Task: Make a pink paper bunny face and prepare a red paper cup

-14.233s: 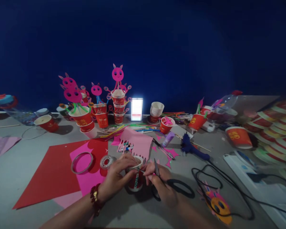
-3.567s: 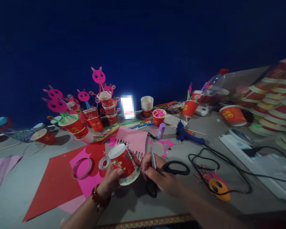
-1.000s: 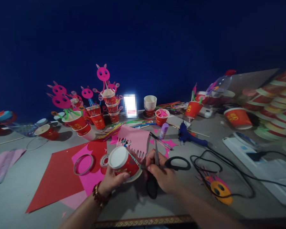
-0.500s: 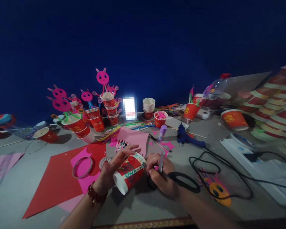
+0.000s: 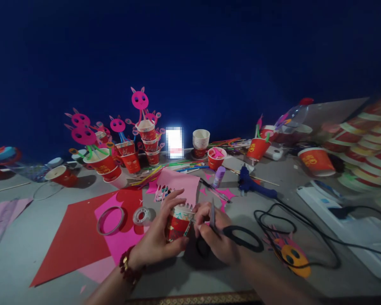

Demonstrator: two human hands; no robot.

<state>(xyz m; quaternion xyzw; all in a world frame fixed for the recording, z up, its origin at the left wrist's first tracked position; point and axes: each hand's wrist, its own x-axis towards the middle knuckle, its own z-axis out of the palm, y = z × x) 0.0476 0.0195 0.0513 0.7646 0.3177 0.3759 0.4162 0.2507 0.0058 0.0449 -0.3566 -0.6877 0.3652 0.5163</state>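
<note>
A red patterned paper cup stands between my hands, its rim toward the top. My left hand is wrapped round the cup's left side, with the thumb across its lower front. At the cup's right edge, my right hand has its fingers curled. It holds black-handled scissors, the blades pointing up and away from me, one handle loop on each side of the hand. Whether its fingertips also pinch something at the cup's rim is too small to tell.
Red card, pink paper and a tape roll lie left. Behind are decorated cups, a glue stick and a cup of pink scraps. On the right lie a blue glue gun, its cable and an orange paper figure.
The cup has gone from lying tilted to more upright. My left hand has closed round it, its thumb now across the front. My right hand still holds the scissors beside it.
</note>
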